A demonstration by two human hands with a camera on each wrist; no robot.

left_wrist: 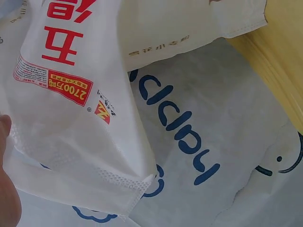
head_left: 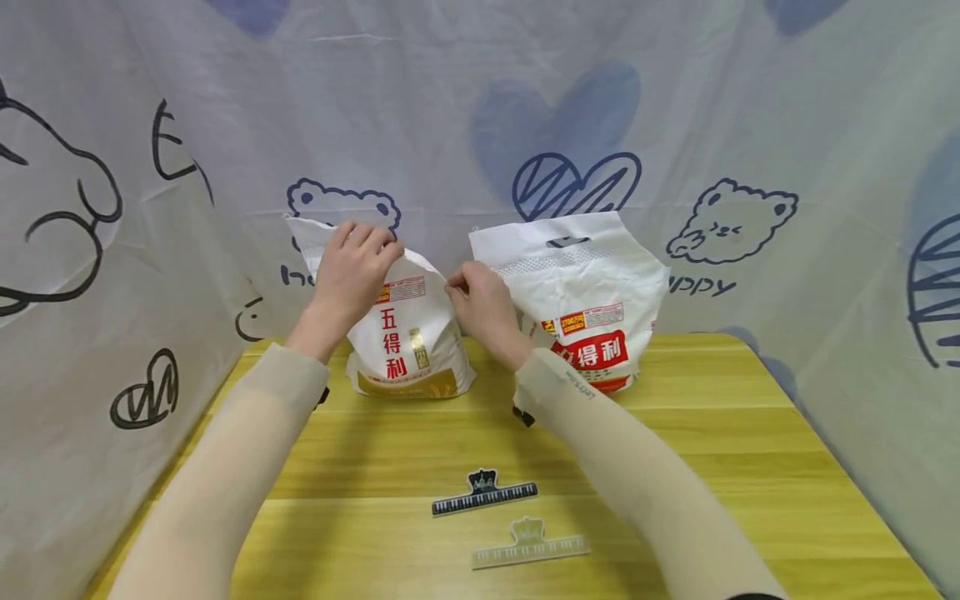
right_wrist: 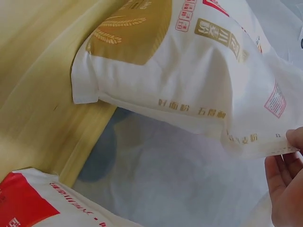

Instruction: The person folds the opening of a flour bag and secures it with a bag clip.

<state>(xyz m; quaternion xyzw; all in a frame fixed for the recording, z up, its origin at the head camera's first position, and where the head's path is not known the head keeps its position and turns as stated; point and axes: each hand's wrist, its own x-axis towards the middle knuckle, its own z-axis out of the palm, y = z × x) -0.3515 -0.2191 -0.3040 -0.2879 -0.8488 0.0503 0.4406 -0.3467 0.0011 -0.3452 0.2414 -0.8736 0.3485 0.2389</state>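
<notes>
Clear clip (head_left: 530, 542) nearest, both hands pinching flour bag (head_left: 408, 337), fingertips hidden

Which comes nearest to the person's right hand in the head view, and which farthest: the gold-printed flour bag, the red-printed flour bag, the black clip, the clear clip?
From the right hand:
1. Gold-printed flour bag, pinched at its top, left of the hand.
2. Red-printed flour bag, just right of it.
3. Black clip, on the table's near side.
4. Clear clip, nearer still to the person.

The flour bag (head_left: 408, 333) between the hands is white with red characters and a gold base; right of them, a white bag (head_left: 592, 308) bears a red band.
</notes>
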